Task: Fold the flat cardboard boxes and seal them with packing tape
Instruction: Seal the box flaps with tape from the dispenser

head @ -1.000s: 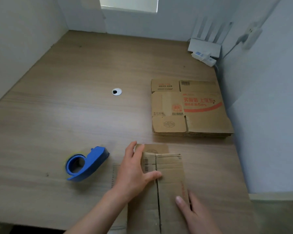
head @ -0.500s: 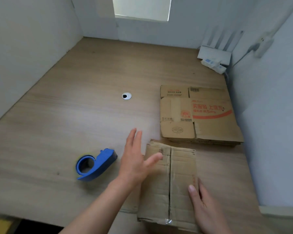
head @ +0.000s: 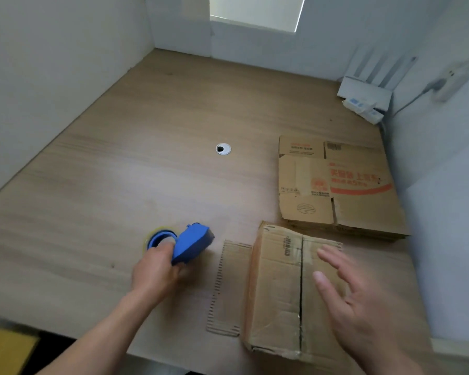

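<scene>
The table [head: 146, 163] carries everything: a stack of flat boxes [head: 341, 190] lies at the far right, and just in front of it, at the near edge, stands the folded box [head: 287, 290] with its two top flaps meeting along a dark centre seam that looks not yet taped. A loose strip of corrugated card [head: 225, 288] lies flat just to its left. The right hand [head: 360, 301] hovers open over the right flap, fingers spread, holding nothing; the left hand [head: 157, 272] is closed around the blue tape dispenser [head: 184, 244], which seems lifted or tilted off the table, well left of the box. The step in hand, as I judge it, is bringing the tape to the seam. To do it well, press the right palm down so both flaps stay level and butted together, start the tape past the far edge, then run it straight along the seam and over the near edge.
</scene>
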